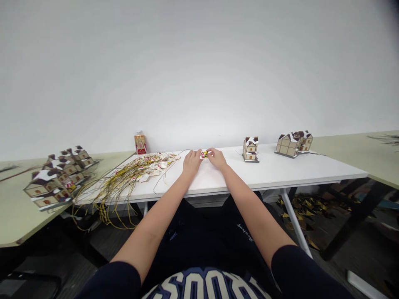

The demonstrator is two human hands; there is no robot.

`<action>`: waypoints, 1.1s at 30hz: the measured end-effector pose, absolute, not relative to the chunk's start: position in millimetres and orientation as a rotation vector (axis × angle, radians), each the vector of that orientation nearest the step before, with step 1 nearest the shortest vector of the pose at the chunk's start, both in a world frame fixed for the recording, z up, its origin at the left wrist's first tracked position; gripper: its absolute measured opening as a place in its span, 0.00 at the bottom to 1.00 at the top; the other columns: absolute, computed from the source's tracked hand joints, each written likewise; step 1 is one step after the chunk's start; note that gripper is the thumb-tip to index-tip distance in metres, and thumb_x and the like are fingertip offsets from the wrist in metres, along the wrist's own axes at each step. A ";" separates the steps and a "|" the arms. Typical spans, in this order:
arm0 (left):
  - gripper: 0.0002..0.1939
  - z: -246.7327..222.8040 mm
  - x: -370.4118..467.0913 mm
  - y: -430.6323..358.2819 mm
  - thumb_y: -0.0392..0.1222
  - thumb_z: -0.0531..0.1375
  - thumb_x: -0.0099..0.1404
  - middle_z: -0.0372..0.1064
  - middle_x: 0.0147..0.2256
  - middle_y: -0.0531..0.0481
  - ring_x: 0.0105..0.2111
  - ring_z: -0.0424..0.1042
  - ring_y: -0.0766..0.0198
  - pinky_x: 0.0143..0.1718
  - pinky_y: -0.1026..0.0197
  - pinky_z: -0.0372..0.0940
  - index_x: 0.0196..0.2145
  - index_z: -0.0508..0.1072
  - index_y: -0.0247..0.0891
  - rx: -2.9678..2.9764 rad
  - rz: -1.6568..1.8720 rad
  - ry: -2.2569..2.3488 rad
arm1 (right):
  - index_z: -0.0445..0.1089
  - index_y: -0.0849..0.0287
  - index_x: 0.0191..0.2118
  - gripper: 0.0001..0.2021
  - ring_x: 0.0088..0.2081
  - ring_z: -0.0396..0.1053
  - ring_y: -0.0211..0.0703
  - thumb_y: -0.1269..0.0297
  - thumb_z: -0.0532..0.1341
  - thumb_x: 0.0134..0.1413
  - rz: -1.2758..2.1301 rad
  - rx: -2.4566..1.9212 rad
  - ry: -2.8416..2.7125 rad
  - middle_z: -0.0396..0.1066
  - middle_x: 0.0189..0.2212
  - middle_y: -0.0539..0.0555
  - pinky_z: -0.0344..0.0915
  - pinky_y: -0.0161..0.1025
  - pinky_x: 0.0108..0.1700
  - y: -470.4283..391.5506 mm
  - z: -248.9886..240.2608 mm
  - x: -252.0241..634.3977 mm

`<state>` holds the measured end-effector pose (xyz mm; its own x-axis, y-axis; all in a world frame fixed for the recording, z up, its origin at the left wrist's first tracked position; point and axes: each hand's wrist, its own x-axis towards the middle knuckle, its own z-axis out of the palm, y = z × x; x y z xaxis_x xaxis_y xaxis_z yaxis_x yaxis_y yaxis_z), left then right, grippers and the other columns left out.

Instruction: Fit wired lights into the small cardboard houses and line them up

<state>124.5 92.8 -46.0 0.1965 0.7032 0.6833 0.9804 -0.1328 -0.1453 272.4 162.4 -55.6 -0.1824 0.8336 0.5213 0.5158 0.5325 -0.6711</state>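
A small striped piece [204, 155] in red, white and yellow lies near the middle of the white bench [268, 172], between the two hands. The right hand [216, 157] pinches the piece at its right end. The left hand [192, 160] rests at the opposite end, fingers extended forward (whether it grips cannot be told). A heap of yellow-brown strings [116, 178] with white tags [155, 170] lies to the left; a model house [250, 149] stands upright to the right.
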 end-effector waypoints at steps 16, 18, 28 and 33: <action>0.18 -49.4 119.1 97.6 0.33 0.46 0.68 0.67 0.47 0.38 0.53 0.62 0.49 0.53 0.49 0.59 0.51 0.67 0.37 -1.812 -0.642 -1.674 | 0.71 0.58 0.46 0.13 0.50 0.65 0.58 0.66 0.53 0.58 0.138 -1.832 -1.684 0.72 0.42 0.65 0.52 0.58 0.50 163.4 -52.1 288.6; 0.17 -49.4 118.6 97.9 0.32 0.45 0.67 0.67 0.44 0.38 0.49 0.64 0.51 0.49 0.50 0.60 0.48 0.68 0.36 -1.811 -0.628 -1.688 | 0.71 0.58 0.46 0.13 0.50 0.65 0.59 0.65 0.54 0.58 0.107 -1.862 -1.668 0.72 0.42 0.66 0.50 0.59 0.50 165.8 -54.7 290.0; 0.17 -53.9 115.5 100.6 0.24 0.46 0.62 0.66 0.40 0.39 0.42 0.65 0.53 0.44 0.53 0.61 0.42 0.68 0.35 -1.909 -0.568 -1.678 | 0.70 0.62 0.49 0.17 0.52 0.59 0.62 0.71 0.51 0.57 0.060 -1.798 -1.638 0.65 0.49 0.69 0.50 0.61 0.51 164.5 -56.5 288.0; 0.14 -55.0 115.9 103.0 0.26 0.47 0.64 0.67 0.39 0.41 0.42 0.65 0.55 0.44 0.54 0.62 0.41 0.69 0.35 -2.069 -0.562 -1.533 | 0.69 0.52 0.52 0.17 0.52 0.61 0.50 0.67 0.50 0.62 0.060 -1.391 -1.835 0.65 0.51 0.58 0.58 0.47 0.52 159.0 -53.4 280.3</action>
<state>115.9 103.0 -55.0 0.2804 0.7528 0.5956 0.9593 -0.2407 -0.1474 280.3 159.0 -53.4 -0.0599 0.8221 0.5661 0.7835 0.3901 -0.4837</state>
